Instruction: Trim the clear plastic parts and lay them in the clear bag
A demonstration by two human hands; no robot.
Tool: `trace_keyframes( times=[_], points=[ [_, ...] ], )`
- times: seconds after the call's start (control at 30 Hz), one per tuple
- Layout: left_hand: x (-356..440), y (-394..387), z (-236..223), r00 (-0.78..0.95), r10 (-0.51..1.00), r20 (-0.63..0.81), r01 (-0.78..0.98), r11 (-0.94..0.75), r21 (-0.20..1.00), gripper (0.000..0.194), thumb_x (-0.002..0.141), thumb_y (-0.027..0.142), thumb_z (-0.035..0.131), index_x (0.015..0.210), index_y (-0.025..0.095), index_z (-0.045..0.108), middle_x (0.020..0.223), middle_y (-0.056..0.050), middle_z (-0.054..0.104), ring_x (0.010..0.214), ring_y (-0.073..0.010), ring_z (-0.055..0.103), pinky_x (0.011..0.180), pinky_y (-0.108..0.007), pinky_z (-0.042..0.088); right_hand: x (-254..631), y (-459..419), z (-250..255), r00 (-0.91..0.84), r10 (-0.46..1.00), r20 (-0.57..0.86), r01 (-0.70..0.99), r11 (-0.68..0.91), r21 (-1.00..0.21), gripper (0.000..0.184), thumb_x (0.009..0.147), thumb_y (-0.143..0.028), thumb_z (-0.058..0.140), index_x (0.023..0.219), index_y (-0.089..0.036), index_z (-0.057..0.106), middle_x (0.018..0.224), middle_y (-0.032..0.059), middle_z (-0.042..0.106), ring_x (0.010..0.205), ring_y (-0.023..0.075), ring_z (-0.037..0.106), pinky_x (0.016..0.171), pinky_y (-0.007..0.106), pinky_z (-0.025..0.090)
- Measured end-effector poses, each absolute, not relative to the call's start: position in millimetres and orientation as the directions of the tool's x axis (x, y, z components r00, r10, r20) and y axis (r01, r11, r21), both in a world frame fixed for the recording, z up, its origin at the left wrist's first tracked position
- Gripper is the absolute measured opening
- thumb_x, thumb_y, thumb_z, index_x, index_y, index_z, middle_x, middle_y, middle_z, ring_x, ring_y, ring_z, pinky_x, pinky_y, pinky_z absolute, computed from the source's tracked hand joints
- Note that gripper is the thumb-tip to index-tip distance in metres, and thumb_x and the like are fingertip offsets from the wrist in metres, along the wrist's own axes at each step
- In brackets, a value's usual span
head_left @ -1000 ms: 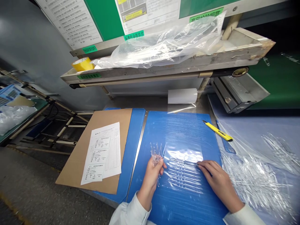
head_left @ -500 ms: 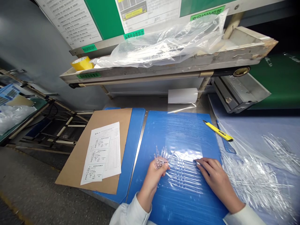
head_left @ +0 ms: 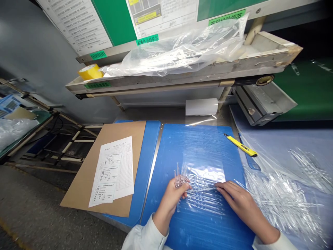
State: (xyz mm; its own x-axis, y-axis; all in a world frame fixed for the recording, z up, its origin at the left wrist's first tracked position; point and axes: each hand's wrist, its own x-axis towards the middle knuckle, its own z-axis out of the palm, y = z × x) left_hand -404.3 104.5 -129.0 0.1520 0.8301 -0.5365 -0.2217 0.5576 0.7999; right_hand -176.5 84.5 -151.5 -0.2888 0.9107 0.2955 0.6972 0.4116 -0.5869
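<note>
**Bench Colour Inspection: Blue Dominant, Yellow Accents**

The corrugated board [head_left: 166, 156] is solid blue with fine ribbed lines. The clear plastic sheet [head_left: 205, 194] shows rows of round dimples. The clear tubes [head_left: 179, 172] are colourless. The utility knife [head_left: 240, 146] and tape roll [head_left: 88, 72] are yellow. The cardboard [head_left: 85, 184] is plain brown. The white form [head_left: 114, 170] carries black-printed grids. The shelf labels [head_left: 147, 39] are green.

You are at a factory workbench [head_left: 166, 116]. Confirm by the posted instruction sheets [head_left: 75, 24], overhead shelf [head_left: 156, 86], and blue mat [head_left: 169, 146].
</note>
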Motion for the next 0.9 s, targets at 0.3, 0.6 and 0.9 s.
trace_keyframes(
  times=[0.3, 0.6, 0.9],
  points=[
    [-410, 108, -127, 0.088, 0.774, -0.628, -0.49, 0.582, 0.649, 0.035, 0.062, 0.037, 0.072, 0.084, 0.013, 0.059, 0.065, 0.001, 0.052, 0.05, -0.0052, 0.045, 0.045, -0.018, 0.032, -170, 91, -172, -0.144, 0.935, 0.324, 0.789, 0.307, -0.533, 0.019, 0.089, -0.031, 0.044, 0.087, -0.021, 0.06, 0.08, 0.0056, 0.062, 0.077, 0.0198, 0.058, 0.071, 0.036, 0.046],
    [-409, 106, -123, 0.119, 0.767, -0.631, -0.443, 0.61, 0.657, 0.033, 0.057, 0.028, 0.073, 0.083, 0.012, 0.059, 0.061, 0.0, 0.055, 0.048, -0.0059, 0.045, 0.046, -0.019, 0.032, -170, 96, -178, -0.159, 0.933, 0.323, 0.803, 0.313, -0.508, 0.02, 0.089, -0.031, 0.043, 0.087, -0.02, 0.06, 0.08, 0.0055, 0.062, 0.077, 0.0197, 0.056, 0.071, 0.035, 0.045],
    [-407, 102, -120, 0.263, 0.763, -0.591, -0.185, 0.641, 0.745, 0.035, 0.059, 0.037, 0.073, 0.079, 0.012, 0.06, 0.059, -0.003, 0.062, 0.041, -0.0054, 0.04, 0.04, -0.019, 0.025, -174, 96, -168, -0.174, 0.921, 0.349, 0.809, 0.336, -0.483, 0.027, 0.088, -0.032, 0.047, 0.109, -0.02, 0.057, 0.093, 0.0078, 0.064, 0.086, 0.0221, 0.056, 0.076, 0.038, 0.045]
  ],
)
